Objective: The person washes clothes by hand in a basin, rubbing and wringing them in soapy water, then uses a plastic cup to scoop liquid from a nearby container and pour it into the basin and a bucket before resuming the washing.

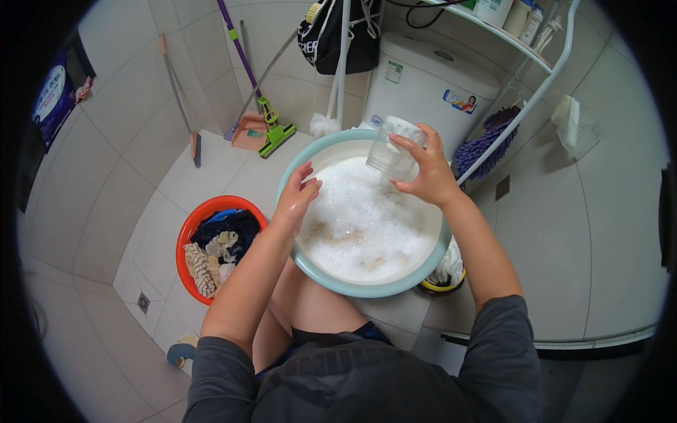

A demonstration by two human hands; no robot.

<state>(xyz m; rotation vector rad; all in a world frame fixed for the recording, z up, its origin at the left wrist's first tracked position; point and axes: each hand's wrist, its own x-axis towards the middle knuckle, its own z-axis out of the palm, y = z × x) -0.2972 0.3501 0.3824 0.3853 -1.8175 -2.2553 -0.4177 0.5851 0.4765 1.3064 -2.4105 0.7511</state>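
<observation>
A large round basin (331, 283) with a pale blue-green rim stands before me, full of white suds (367, 225). Over its far right side my right hand (431, 168) grips a clear, see-through jar (388, 158), tilted, with some white foam on it. The thumb and fingers wrap round its side. My left hand (299, 194) hovers above the basin's left edge, its fingers slightly bent and apart, holding nothing. What lies under the suds is hidden.
An orange-red tub (185, 243) of clothes stands left of the basin. Behind are a toilet tank (430, 77), a white rack (550, 63), a green-headed mop (275, 137) and a pink dustpan (249, 132). A lined bin (451, 271) sits at the basin's right.
</observation>
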